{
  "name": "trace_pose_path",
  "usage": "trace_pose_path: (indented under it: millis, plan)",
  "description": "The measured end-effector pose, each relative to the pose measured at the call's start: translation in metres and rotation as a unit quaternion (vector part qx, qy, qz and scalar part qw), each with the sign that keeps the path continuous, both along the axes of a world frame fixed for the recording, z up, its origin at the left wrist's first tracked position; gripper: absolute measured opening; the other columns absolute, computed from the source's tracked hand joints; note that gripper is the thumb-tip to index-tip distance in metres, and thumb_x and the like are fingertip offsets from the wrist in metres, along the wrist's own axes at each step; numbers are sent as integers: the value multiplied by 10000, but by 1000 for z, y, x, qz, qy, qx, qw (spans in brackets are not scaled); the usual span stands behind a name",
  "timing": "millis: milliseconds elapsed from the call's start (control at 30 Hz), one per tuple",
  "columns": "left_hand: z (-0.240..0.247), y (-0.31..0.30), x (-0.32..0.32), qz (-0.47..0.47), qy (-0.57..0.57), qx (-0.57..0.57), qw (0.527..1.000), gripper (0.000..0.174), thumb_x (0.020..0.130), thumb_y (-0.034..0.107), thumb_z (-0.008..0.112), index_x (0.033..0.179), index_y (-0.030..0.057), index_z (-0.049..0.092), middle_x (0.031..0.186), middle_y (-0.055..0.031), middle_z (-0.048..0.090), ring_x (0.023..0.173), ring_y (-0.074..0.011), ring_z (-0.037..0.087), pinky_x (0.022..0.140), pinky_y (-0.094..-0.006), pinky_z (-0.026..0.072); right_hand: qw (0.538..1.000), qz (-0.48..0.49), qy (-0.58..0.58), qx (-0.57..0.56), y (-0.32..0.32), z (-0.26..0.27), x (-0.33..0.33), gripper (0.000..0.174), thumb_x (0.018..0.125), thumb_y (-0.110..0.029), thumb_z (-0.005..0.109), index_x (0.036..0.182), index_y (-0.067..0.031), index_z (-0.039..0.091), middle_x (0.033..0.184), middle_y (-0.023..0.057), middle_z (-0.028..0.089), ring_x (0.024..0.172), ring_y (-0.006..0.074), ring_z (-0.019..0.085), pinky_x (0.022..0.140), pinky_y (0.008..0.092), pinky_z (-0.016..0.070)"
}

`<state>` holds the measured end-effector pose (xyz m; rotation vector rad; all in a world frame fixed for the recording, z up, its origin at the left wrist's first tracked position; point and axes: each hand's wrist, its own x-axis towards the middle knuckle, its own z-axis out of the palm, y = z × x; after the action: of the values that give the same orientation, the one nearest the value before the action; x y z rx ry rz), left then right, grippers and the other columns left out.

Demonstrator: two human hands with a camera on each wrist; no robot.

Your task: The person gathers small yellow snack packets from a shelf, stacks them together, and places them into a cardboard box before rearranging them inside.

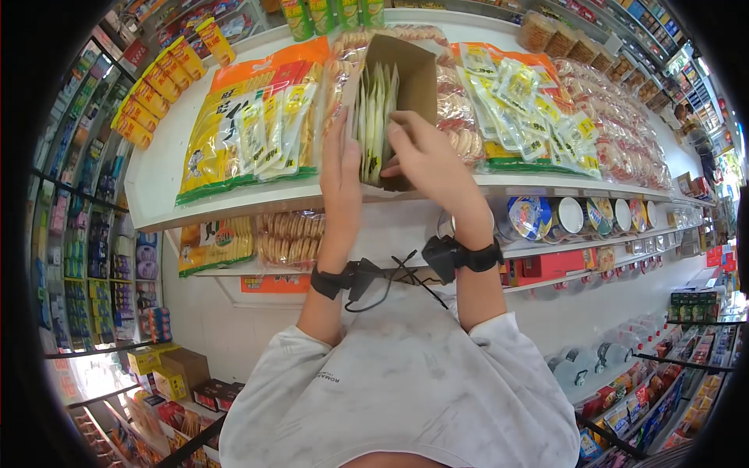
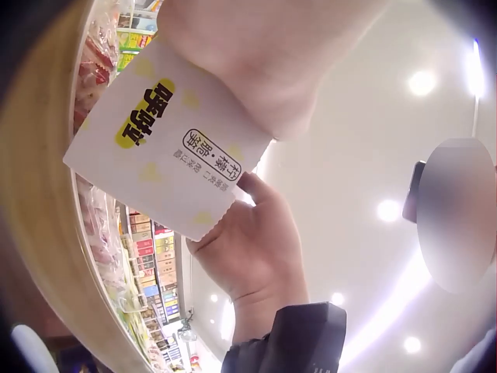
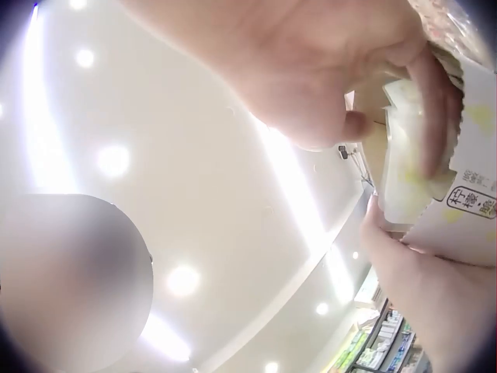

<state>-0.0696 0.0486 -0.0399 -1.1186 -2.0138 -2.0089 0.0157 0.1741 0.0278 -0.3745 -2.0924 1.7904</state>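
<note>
An open cardboard box [image 1: 417, 78] stands on the shelf, with several pale flat packets [image 1: 376, 105] upright inside. Along its left wall lies my left hand [image 1: 341, 183], fingers straight, the thumb near the front edge. My right hand [image 1: 433, 164] reaches over the right side, its fingers down among or beside the packets. In the right wrist view, bent fingers of the right hand [image 3: 334, 62] touch the packets [image 3: 404, 155], while the left hand [image 3: 423, 287] rests against the printed wall. Whether the right fingers pinch a packet is hidden. The left wrist view shows the printed box wall [image 2: 171, 140].
Large yellow-orange bags [image 1: 214, 148] with small packets on top lie left of the box. More small packets [image 1: 515, 101] lie on bags to the right, beside wrapped round snacks [image 1: 616, 117]. Yellow canisters [image 1: 160, 86] stand at left, green ones [image 1: 320, 15] behind. The shelf's front edge [image 1: 234, 204] runs below.
</note>
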Motion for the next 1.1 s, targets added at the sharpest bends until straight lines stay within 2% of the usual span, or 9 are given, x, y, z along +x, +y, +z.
trace_pose_path:
  millis: [33, 133, 367, 567, 767, 900, 967, 1033, 1100]
  plan:
    - [-3, -1, -2, -9, -17, 15, 1000, 602, 1094, 250, 517, 1604, -35, 374, 1664, -212, 388, 1546, -305, 370, 1263, -407, 257, 982, -40, 10, 184, -3, -6, -9, 471, 1034, -246, 570, 1248, 173, 584, 935, 348, 712, 821, 474, 747, 731, 504, 614]
    - [-2, -9, -3, -38, -87, 49, 994, 638, 1093, 230, 528, 1621, -62, 319, 1678, -195, 365, 1549, -273, 358, 1266, -389, 255, 914, -62, -62, 397, -21, -7, -24, 415, 994, -188, 572, 1256, 133, 598, 841, 327, 704, 824, 530, 716, 765, 550, 598]
    - [20, -32, 2, 63, -62, -14, 996, 813, 976, 169, 733, 1628, -48, 299, 1609, -240, 418, 1474, -310, 447, 1188, -441, 400, 899, -73, 160, 400, -27, 12, -4, 446, 991, -124, 606, 1368, 101, 531, 1412, 332, 535, 1302, 480, 537, 1093, 522, 457]
    - [20, -30, 3, 38, -60, -35, 997, 850, 946, 142, 755, 1617, -80, 284, 1591, -253, 441, 1453, -304, 470, 1173, -411, 420, 922, -198, 108, 315, -3, -6, 5, 475, 1012, -181, 651, 1411, 48, 532, 1329, 275, 607, 1284, 428, 581, 1054, 457, 493]
    - [9, -30, -5, 5, -217, -1, 976, 618, 1026, 255, 651, 1525, -57, 463, 1463, -166, 552, 1253, -218, 559, 1089, -350, 443, 997, -49, -24, 60, -4, -19, 23, 548, 1051, -266, 659, 1467, 56, 506, 1306, 268, 656, 1243, 342, 665, 893, 391, 577]
    - [-15, -47, -20, 77, -234, -82, 966, 515, 1040, 308, 617, 1429, -25, 564, 1383, -129, 615, 1187, -202, 615, 1043, -337, 467, 988, -30, 85, 129, -20, -20, 24, 596, 1056, -262, 659, 1530, 41, 461, 1392, 272, 625, 1352, 328, 606, 1048, 389, 520]
    - [7, -32, -16, -36, -374, 167, 912, 439, 1083, 299, 557, 1416, 15, 583, 1397, -115, 641, 1266, -233, 633, 1104, -430, 466, 984, -28, 146, 95, -16, -26, 23, 597, 1054, -230, 660, 1546, 32, 448, 1448, 257, 597, 1401, 324, 566, 1120, 396, 474]
    - [0, -32, -38, -81, -412, 231, 878, 482, 1115, 314, 521, 1474, -8, 528, 1477, -132, 601, 1373, -250, 556, 1180, -450, 403, 975, -8, 216, -58, -17, -26, 23, 585, 1052, -198, 662, 1545, 32, 448, 1485, 242, 574, 1432, 320, 534, 1157, 408, 441]
    - [25, -23, -39, -85, -431, 253, 862, 478, 1123, 300, 507, 1479, -19, 524, 1510, -134, 569, 1398, -254, 522, 1196, -437, 373, 974, -70, 214, 21, 9, -36, 28, 586, 1047, -172, 662, 1550, 27, 436, 1516, 227, 546, 1454, 321, 507, 1161, 419, 438]
